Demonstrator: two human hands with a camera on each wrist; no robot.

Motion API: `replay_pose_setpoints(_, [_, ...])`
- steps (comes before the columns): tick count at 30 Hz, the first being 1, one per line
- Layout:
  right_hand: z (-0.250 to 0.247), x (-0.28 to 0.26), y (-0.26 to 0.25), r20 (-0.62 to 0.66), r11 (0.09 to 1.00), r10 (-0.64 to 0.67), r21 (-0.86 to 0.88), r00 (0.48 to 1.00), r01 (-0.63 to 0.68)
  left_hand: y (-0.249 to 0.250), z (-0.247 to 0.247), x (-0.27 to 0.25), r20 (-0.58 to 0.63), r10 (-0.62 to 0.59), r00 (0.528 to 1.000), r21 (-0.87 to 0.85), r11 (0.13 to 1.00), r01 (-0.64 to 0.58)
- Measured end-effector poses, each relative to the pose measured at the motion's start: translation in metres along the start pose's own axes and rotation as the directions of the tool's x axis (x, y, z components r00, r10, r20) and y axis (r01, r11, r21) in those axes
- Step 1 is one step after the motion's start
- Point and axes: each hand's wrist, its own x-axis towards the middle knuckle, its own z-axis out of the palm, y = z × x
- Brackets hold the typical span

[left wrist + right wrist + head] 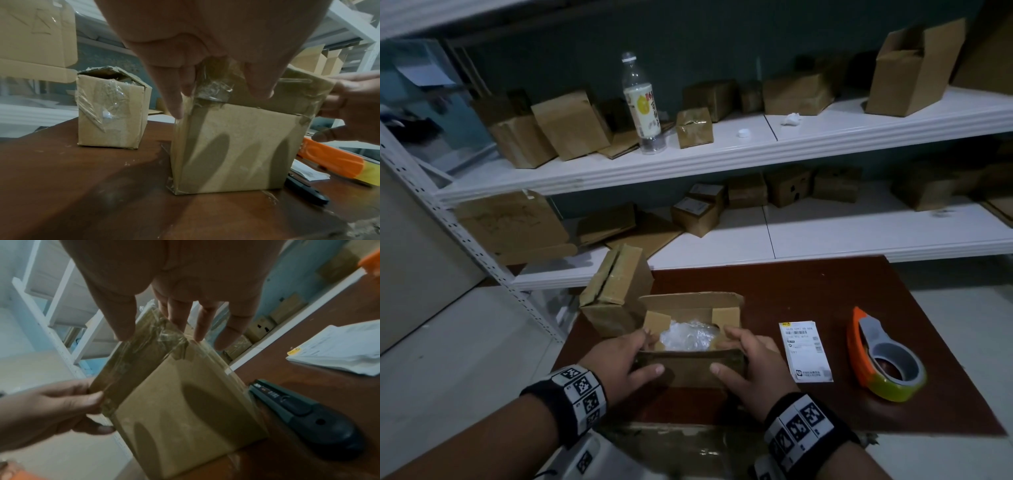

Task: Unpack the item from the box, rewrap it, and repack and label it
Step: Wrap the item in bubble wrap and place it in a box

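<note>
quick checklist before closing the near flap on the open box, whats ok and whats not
1. Bubble-wrapped item inside the open brown cardboard box: ok.
2. Both hands on the near flap, left hand and right hand: ok.
3. Far flap folded down: not ok, it stands up.
4. Orange tape dispenser on the table: ok.
5. White shipping label lying beside the box: ok.
6. Item fully wrapped: cannot tell.

Head overhead; wrists close on box (pixel 690 342).
</note>
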Motion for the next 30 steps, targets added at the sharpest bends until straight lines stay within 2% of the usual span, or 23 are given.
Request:
replay_pose_setpoints(2, [0.001, 0.000, 0.000, 0.023, 0.996, 0.022, -0.084, 0.999, -0.020, 0.000, 0.000, 0.000, -0.003, -0.002, 1.000, -0.001, 1.000, 0.002])
replay_pose_setpoints(5, [0.004, -0.001, 0.001, 0.043, 0.998, 0.049, -0.051, 0.998, -0.047, 0.003, 0.000, 0.001, -0.016, 0.005, 1.000, -0.006, 1.000, -0.005])
replay_pose_setpoints(10, [0.006, 0.001, 0.000, -0.104, 0.999, 0.034, 0.034, 0.994, -0.031, 0.003, 0.000, -0.002, -0.048, 0.002, 0.999, -0.069, 0.998, -0.006])
replay_pose_setpoints(13, [0.005, 0.004, 0.001, -0.192, 0.998, 0.028, 0.067, 0.981, -0.016, 0.008, -0.001, 0.001, -0.072, -0.051, 0.996, -0.078, 0.996, 0.046])
replay_pose_setpoints(16, [0.006, 0.006, 0.004, -0.222, 0.994, 0.054, 0.108, 0.974, -0.031, 0.020, -0.005, 0.009, -0.120, -0.115, 0.986, -0.031, 0.993, 0.112])
replay_pose_setpoints(21, [0.008, 0.008, 0.005, -0.207, 0.998, 0.060, 0.042, 0.976, -0.052, 0.032, -0.011, 0.019, -0.169, -0.204, 0.964, -0.042, 0.979, 0.200])
replay_pose_setpoints(26, [0.009, 0.012, 0.007, -0.189, 1.000, 0.004, -0.003, 0.982, -0.005, 0.034, -0.017, 0.029, -0.231, -0.265, 0.936, -0.098, 0.964, 0.248])
replay_pose_setpoints(30, [0.010, 0.012, 0.007, -0.091, 0.990, 0.007, -0.142, 0.996, -0.020, 0.035, -0.009, 0.033, -0.395, -0.210, 0.894, 0.055, 0.966, 0.251])
